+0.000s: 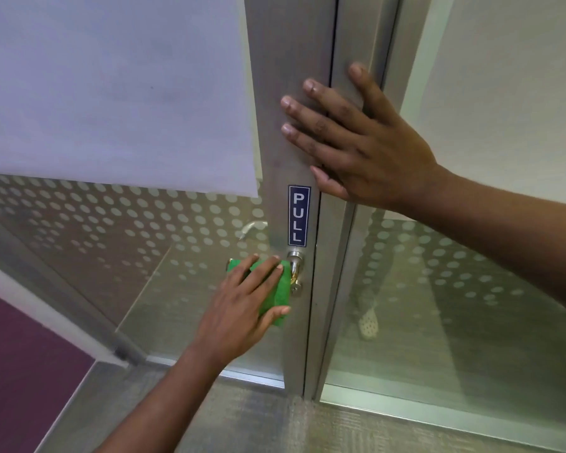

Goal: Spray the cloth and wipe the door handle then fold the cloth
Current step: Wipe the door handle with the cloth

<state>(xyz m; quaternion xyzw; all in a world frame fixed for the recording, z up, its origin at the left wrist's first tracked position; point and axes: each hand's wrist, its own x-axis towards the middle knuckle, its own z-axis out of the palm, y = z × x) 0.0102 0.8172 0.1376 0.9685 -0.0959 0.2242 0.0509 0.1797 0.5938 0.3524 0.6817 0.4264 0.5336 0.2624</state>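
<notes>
A green cloth (281,289) is wrapped over the lever of the metal door handle (295,260), low on the door's grey metal stile. My left hand (242,305) presses the cloth onto the lever, which is hidden under it; only the handle's round base and a brass key part show. My right hand (356,142) lies flat with fingers spread on the door stile (285,60) above a blue PULL sticker (298,216). No spray bottle is in view.
The glass door has a frosted dot pattern and a white blind (111,93) hanging over its upper part. A second handle (252,227) shows through the glass. A fixed glass panel (455,305) stands to the right. Grey carpet (242,426) lies below.
</notes>
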